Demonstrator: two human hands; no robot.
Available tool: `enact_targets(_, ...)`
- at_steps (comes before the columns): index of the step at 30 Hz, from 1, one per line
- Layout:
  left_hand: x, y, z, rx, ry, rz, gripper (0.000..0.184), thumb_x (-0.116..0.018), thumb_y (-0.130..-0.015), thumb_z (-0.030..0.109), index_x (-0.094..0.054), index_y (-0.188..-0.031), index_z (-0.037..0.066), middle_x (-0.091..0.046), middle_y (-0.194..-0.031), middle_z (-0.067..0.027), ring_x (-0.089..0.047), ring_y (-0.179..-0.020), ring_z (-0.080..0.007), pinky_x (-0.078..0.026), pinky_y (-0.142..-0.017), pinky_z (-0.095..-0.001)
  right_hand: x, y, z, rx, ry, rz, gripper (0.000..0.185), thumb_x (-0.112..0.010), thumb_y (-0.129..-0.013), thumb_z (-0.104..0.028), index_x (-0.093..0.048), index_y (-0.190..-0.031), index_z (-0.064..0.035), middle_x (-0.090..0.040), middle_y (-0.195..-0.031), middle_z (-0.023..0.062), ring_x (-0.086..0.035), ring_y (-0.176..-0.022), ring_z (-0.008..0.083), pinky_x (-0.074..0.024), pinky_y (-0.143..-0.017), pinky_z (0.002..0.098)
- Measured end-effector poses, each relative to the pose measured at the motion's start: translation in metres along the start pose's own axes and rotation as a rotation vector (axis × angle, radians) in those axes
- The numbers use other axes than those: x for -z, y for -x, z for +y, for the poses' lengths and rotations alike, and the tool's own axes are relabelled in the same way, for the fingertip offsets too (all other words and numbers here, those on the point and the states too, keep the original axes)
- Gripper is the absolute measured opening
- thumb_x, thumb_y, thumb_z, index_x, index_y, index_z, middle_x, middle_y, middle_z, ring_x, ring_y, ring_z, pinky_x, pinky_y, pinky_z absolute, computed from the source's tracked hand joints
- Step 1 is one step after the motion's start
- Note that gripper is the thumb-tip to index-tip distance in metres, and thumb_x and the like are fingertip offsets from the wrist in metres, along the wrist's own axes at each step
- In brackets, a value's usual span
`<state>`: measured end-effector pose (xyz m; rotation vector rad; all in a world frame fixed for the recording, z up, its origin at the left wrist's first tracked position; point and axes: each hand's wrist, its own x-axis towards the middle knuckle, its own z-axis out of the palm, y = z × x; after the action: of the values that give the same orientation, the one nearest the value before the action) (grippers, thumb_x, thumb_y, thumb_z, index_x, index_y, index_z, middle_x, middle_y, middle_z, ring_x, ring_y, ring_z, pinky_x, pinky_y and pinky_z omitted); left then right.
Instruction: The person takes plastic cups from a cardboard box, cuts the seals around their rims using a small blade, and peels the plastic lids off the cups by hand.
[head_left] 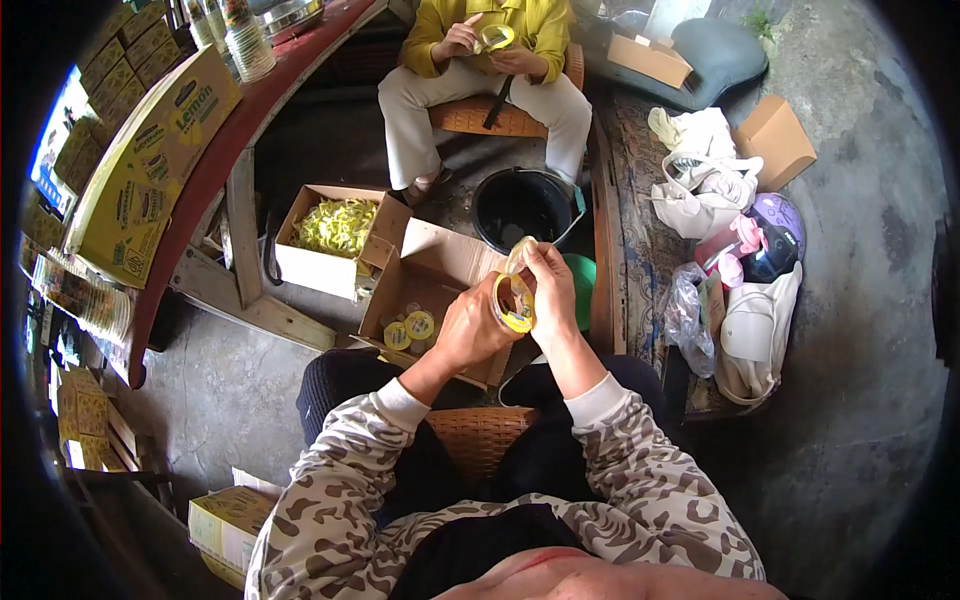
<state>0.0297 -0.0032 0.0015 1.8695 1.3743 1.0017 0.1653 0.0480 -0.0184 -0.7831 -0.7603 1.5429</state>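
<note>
My left hand point(468, 328) is wrapped around a small plastic cup point(515, 318) with a yellow rim, tilted so that its top faces right. Dark contents seem to show inside it. Between the thumb and fingers of my right hand point(552, 290) is a pinched piece of clear film point(519, 256), just above the cup. Whether the film is still joined to the rim I cannot tell. Below my hands an open cardboard box point(440, 272) holds several cups point(418, 325) with yellow lids.
A carton of yellow-green strips point(338, 226) stands left of a black bucket point(520, 210). A green basin point(582, 285) is partly hidden behind my right hand. Opposite sits a person point(490, 70) handling a yellow-rimmed cup. Bags point(700, 170) and a helmet point(772, 235) lie right.
</note>
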Motion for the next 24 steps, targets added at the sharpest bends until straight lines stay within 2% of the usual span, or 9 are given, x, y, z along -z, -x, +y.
enact_targets(2,0.007,0.002,0.004,0.009,0.072,-0.058,0.051,-0.085,-0.07,0.017,-0.056,-0.108,0.0,-0.069,-0.096,-0.0163,-0.07,-0.087,-0.0301,-0.054,-0.079,-0.0383,-0.006,0.005,-0.009,0.02,0.042,-0.051,0.016,-0.06,-0.1,-0.023,-0.061,-0.094,-0.0074,-0.067,-0.096,0.004,-0.062,-0.082,0.0091,-0.0525,-0.076,0.0262)
enact_targets(4,0.01,0.003,0.0,-0.018,0.141,-0.089,0.055,-0.085,-0.069,0.019,-0.056,-0.112,0.001,-0.07,-0.098,-0.018,-0.07,-0.089,-0.0334,-0.054,-0.079,-0.0405,-0.014,0.013,-0.025,0.006,0.089,-0.156,0.016,-0.056,-0.103,-0.021,-0.061,-0.098,-0.0063,-0.068,-0.111,0.0089,-0.062,-0.094,0.0092,-0.0504,-0.086,0.0269)
enact_targets(5,0.012,0.004,-0.003,-0.042,0.209,-0.118,0.059,-0.086,-0.068,0.021,-0.055,-0.115,0.001,-0.07,-0.099,-0.0198,-0.07,-0.092,-0.0366,-0.054,-0.079,-0.0428,-0.013,0.013,-0.027,0.005,0.09,-0.157,0.016,-0.056,-0.103,-0.021,-0.061,-0.098,-0.0063,-0.068,-0.111,0.0089,-0.062,-0.094,0.0092,-0.0504,-0.086,0.0269)
enact_targets(8,0.025,0.001,-0.004,-0.045,0.25,-0.267,0.055,-0.085,-0.068,0.018,-0.058,-0.113,0.0,-0.071,-0.099,-0.0165,-0.071,-0.089,-0.0303,-0.054,-0.081,-0.0389,-0.014,0.012,-0.025,-0.036,0.066,-0.335,0.014,-0.055,-0.103,-0.018,-0.057,-0.095,-0.0074,-0.066,-0.094,0.0042,-0.06,-0.089,0.0095,-0.0484,-0.083,0.0249)
enact_targets(11,0.023,-0.001,-0.017,-0.094,0.34,-0.311,0.047,-0.083,-0.069,0.014,-0.061,-0.108,0.0,-0.071,-0.097,-0.0146,-0.07,-0.086,-0.0271,-0.054,-0.081,-0.0372,-0.01,0.011,-0.026,-0.093,-0.066,-0.372,0.015,-0.054,-0.103,-0.019,-0.056,-0.093,-0.0087,-0.06,-0.084,0.0004,-0.059,-0.085,0.0092,-0.0471,-0.078,0.0237)
enact_targets(12,0.022,0.0,-0.016,-0.095,0.341,-0.31,0.047,-0.083,-0.069,0.014,-0.061,-0.108,0.0,-0.071,-0.097,-0.0146,-0.07,-0.086,-0.0271,-0.054,-0.081,-0.0372,-0.015,0.014,-0.027,-0.072,-0.065,-0.307,0.015,-0.054,-0.103,-0.02,-0.056,-0.092,-0.0098,-0.057,-0.081,-0.001,-0.056,-0.078,0.007,-0.0451,-0.071,0.0218)
enact_targets(16,0.014,0.003,-0.004,-0.09,0.317,-0.211,0.046,-0.083,-0.069,0.014,-0.062,-0.107,0.001,-0.07,-0.095,-0.0137,-0.069,-0.084,-0.0249,-0.053,-0.081,-0.0355,-0.017,0.019,-0.016,0.028,-0.002,-0.069,0.015,-0.055,-0.103,-0.022,-0.056,-0.093,-0.0102,-0.054,-0.076,-0.002,-0.049,-0.067,0.0045,-0.0404,-0.06,0.0201)
enact_targets(17,0.013,0.003,-0.002,-0.068,0.279,-0.191,0.046,-0.084,-0.069,0.014,-0.062,-0.107,0.001,-0.07,-0.096,-0.0122,-0.069,-0.085,-0.0218,-0.053,-0.081,-0.0338,-0.017,0.02,-0.015,0.028,-0.002,-0.071,0.015,-0.055,-0.103,-0.022,-0.056,-0.093,-0.0102,-0.054,-0.076,-0.002,-0.049,-0.067,0.0045,-0.0404,-0.06,0.0201)
enact_targets(24,-0.001,0.007,-0.007,-0.075,0.153,-0.101,0.048,-0.086,-0.067,0.015,-0.062,-0.106,0.001,-0.07,-0.09,-0.0121,-0.069,-0.084,-0.023,-0.054,-0.079,-0.0337,-0.005,0.005,0.0,0.3,0.034,0.136,0.016,-0.054,-0.103,-0.021,-0.054,-0.094,-0.0093,-0.048,-0.074,-0.0031,-0.044,-0.066,0.0057,-0.038,-0.063,0.0214)
